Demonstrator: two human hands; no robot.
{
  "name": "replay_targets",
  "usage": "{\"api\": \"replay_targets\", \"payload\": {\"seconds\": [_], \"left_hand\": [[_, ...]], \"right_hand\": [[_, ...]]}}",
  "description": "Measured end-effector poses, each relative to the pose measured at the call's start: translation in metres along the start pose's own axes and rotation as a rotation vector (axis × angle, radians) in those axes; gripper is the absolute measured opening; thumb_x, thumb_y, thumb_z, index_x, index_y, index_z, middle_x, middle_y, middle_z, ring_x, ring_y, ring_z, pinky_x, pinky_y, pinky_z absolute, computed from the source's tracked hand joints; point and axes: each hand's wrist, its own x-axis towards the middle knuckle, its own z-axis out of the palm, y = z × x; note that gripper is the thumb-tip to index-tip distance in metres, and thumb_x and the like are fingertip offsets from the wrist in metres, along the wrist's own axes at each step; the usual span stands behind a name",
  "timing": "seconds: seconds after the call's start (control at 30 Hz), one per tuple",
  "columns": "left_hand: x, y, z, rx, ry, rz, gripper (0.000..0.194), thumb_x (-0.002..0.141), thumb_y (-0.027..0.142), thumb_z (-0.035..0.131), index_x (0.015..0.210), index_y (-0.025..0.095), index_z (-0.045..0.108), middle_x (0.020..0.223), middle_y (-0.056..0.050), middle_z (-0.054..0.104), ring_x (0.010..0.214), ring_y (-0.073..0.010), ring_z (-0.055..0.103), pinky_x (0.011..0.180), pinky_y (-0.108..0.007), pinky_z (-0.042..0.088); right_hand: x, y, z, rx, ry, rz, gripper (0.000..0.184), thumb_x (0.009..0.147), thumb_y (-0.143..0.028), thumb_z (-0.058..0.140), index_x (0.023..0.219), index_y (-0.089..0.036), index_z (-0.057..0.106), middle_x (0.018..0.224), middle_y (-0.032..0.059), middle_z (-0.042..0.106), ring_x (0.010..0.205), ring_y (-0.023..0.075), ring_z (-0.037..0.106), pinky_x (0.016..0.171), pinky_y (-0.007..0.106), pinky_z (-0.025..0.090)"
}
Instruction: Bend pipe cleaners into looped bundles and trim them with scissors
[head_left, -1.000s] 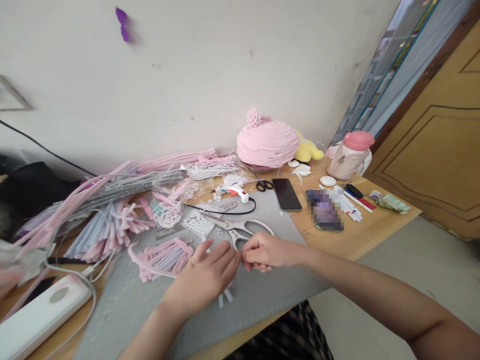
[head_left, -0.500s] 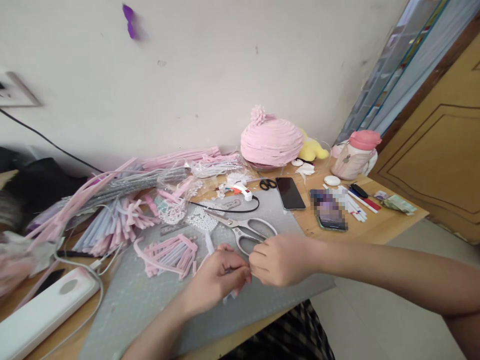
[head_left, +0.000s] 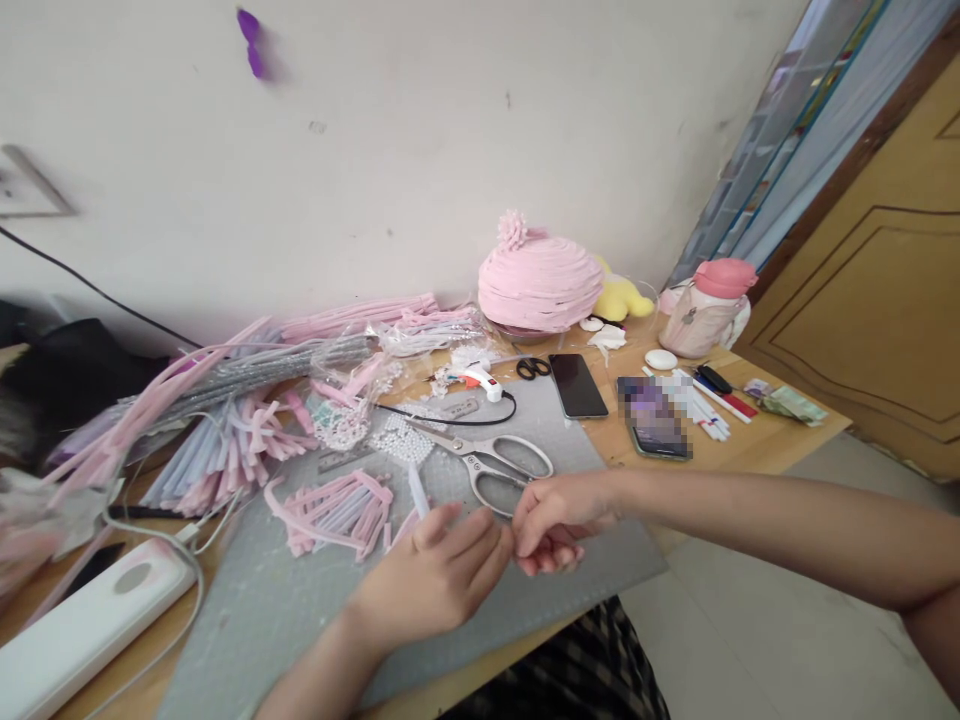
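Observation:
My left hand (head_left: 439,575) and my right hand (head_left: 551,515) meet fingertip to fingertip low over the grey mat (head_left: 300,610). Both pinch something small between thumb and fingers; I cannot make out what it is. A pale strip (head_left: 417,490) sticks up just behind my left hand. Large silver scissors (head_left: 487,462) lie on the mat right behind my right hand. A bundle of folded pink and lilac strips (head_left: 337,510) lies to the left of my left hand.
Heaps of pink, lilac and silver pipe cleaners (head_left: 217,420) fill the left side. Farther back are white beads (head_left: 401,440), a glue gun (head_left: 480,381), a black phone (head_left: 576,385), a pink coiled dome (head_left: 536,285), a pink bottle (head_left: 709,308) and a white power strip (head_left: 82,625).
My left hand's fingers have stretched out from a tight curl, and my right hand has turned palm down with its fingers curled. Both hands stay together over the mat.

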Motion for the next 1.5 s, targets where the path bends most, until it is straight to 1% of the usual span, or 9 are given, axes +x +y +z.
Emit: {"api": "replay_targets", "payload": {"seconds": [0.17,0.37,0.5,0.67,0.87,1.0,1.17,1.33,1.5], "left_hand": [[0.000,-0.003,0.005,0.047,-0.079,-0.039,0.026,0.089,0.008,0.031,0.089,0.015,0.056,0.073,-0.001,0.062,0.074,-0.0147,0.054,0.075,-0.031,0.030],[0.006,-0.001,0.010,-0.303,-0.172,-0.349,0.025,0.084,0.010,0.035,0.069,0.016,0.054,0.062,0.001,0.057,0.066,-0.0150,0.053,0.083,-0.038,0.030],[0.014,0.000,0.008,-0.633,-0.195,-0.674,0.033,0.086,0.016,0.033,0.058,0.016,0.050,0.052,0.003,0.052,0.054,-0.0112,0.050,0.072,-0.031,0.037],[0.012,-0.002,0.007,-0.674,-0.243,-0.581,0.029,0.088,0.017,0.035,0.068,0.018,0.056,0.057,0.004,0.057,0.060,-0.0117,0.055,0.076,-0.031,0.036],[-0.007,-0.004,0.008,-0.113,0.087,-0.154,0.026,0.089,0.010,0.035,0.098,0.016,0.058,0.080,-0.002,0.068,0.084,-0.0148,0.059,0.080,-0.031,0.029],[-0.012,-0.003,0.004,0.010,0.166,-0.019,0.026,0.089,0.010,0.036,0.099,0.016,0.058,0.080,-0.001,0.068,0.087,-0.0130,0.059,0.070,-0.028,0.030],[-0.002,0.002,0.003,-0.019,0.093,-0.098,0.020,0.088,0.011,0.038,0.089,0.015,0.057,0.070,0.000,0.065,0.074,-0.0133,0.058,0.071,-0.030,0.030],[0.007,0.006,0.009,-0.397,-0.062,-0.352,0.025,0.085,0.011,0.035,0.073,0.017,0.056,0.060,0.000,0.057,0.065,-0.0141,0.054,0.078,-0.034,0.033],[0.017,0.008,0.009,-0.890,-0.199,-0.736,0.034,0.086,0.022,0.034,0.057,0.017,0.050,0.050,0.003,0.050,0.051,-0.0112,0.047,0.064,-0.027,0.038]], "right_hand": [[0.005,-0.003,-0.005,-0.305,0.230,-0.182,0.015,0.065,-0.023,0.054,0.055,-0.012,0.059,0.045,-0.0041,0.048,0.042,0.0055,0.039,0.040,0.019,0.025],[0.003,-0.010,0.011,-1.517,0.558,-0.559,0.024,0.070,-0.015,0.047,0.048,-0.012,0.056,0.050,0.0021,0.049,0.048,0.0096,0.036,0.046,0.026,0.022],[-0.002,-0.009,0.020,-1.966,0.528,-0.680,0.028,0.078,-0.012,0.038,0.063,-0.011,0.062,0.059,0.0079,0.055,0.052,0.0133,0.041,0.046,0.027,0.020],[-0.008,-0.010,0.009,-1.287,0.463,-0.497,0.024,0.077,-0.019,0.043,0.063,-0.011,0.060,0.059,0.0037,0.053,0.053,0.0110,0.042,0.049,0.025,0.027],[-0.003,0.002,0.007,0.182,-0.062,-0.084,0.022,0.076,-0.022,0.038,0.073,-0.010,0.056,0.056,-0.0031,0.045,0.037,0.0044,0.030,0.039,0.019,0.023],[0.007,0.014,0.012,0.350,-0.233,-0.102,0.017,0.072,-0.020,0.040,0.062,-0.012,0.051,0.048,-0.0041,0.043,0.032,0.0029,0.025,0.036,0.018,0.017],[0.002,0.005,0.010,-0.203,0.173,-0.305,0.019,0.069,-0.025,0.050,0.060,-0.011,0.058,0.045,-0.0027,0.047,0.038,0.0051,0.031,0.040,0.020,0.021],[-0.010,-0.001,0.019,-1.387,0.572,-0.619,0.025,0.072,-0.016,0.044,0.049,-0.014,0.054,0.050,0.0013,0.049,0.048,0.0093,0.037,0.047,0.025,0.024],[-0.010,0.005,0.032,-2.046,0.583,-0.643,0.023,0.078,-0.013,0.041,0.067,-0.010,0.061,0.060,0.0079,0.055,0.052,0.0149,0.045,0.044,0.027,0.022]]}}
